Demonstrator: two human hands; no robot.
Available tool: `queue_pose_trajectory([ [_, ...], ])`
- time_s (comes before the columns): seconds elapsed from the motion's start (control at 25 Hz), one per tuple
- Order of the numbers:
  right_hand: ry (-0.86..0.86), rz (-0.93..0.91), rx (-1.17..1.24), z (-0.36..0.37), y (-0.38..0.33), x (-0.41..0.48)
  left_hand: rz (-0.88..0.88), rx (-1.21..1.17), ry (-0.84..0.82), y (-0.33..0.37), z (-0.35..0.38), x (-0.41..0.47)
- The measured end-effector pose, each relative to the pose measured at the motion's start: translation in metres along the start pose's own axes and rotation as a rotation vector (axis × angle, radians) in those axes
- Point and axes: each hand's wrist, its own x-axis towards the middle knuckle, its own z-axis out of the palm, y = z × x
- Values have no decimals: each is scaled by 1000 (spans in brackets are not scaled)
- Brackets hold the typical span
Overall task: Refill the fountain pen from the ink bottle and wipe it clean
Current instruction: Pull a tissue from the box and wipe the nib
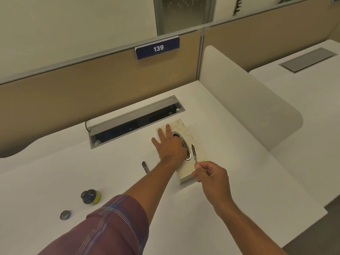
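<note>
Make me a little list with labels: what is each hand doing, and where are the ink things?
left hand: flat on the tissue box, fingers spread, by its oval opening
right hand: holds the pen, nib pointing up and away
ink bottle: open, on the desk at the left
bottle lid: on the desk beside the bottle, apart from it
pen cap: lying on the desk left of the box

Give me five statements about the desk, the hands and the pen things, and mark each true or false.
1. The right hand holds the pen. True.
2. The left hand grips the ink bottle. False: it rests on the tissue box.
3. The ink bottle is capped. False: its lid lies beside it.
4. The pen cap lies on the desk. True.
5. The sign reads 193. False: 139.
</note>
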Motion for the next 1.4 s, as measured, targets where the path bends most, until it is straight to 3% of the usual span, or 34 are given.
queue_pose_trajectory([
  [0.12,5,13,2,-1,1,3,-17,-34,23,4,2,-1],
  [0.32,-6,12,-4,0,5,5,-3,-350,130,-8,3,1],
  [0.64,-36,7,-46,9,10,10,-15,-593,206,-20,-6,-2],
  [0.92,-62,108,81,5,-1,10,-157,-1207,266,-31,-25,-14],
  [1.08,-137,174,268,1,-17,1,-220,-1748,66,-53,-26,-39],
  [1.16,-154,160,281,4,-24,-7,-211,-1896,-29,-68,-24,-55],
  [1.4,-217,21,175,28,-49,-45,-293,-1721,62,-106,-23,-99],
])
